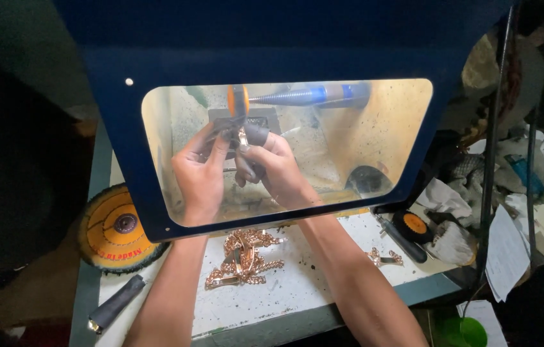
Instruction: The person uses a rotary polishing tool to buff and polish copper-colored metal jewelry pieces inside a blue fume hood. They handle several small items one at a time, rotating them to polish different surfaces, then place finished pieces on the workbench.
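While both hands pinch it, the jewellery piece (pixel 242 137) gleams gold (small, thin).

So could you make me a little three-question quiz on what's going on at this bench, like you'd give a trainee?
1. True or false: both hands are behind the clear window of the blue shield.
2. What sits just above the fingers? A) a small orange wheel on a blue-wrapped spindle B) a paintbrush C) a hammer
3. Fill in: on the white bench, between the forearms, lies a pile of gold-coloured ____.

Key
1. True. They pinch a small metal piece together; some fingertips wear dark covers.
2. A, the orange wheel.
3. Chains, that is the jewellery pile.
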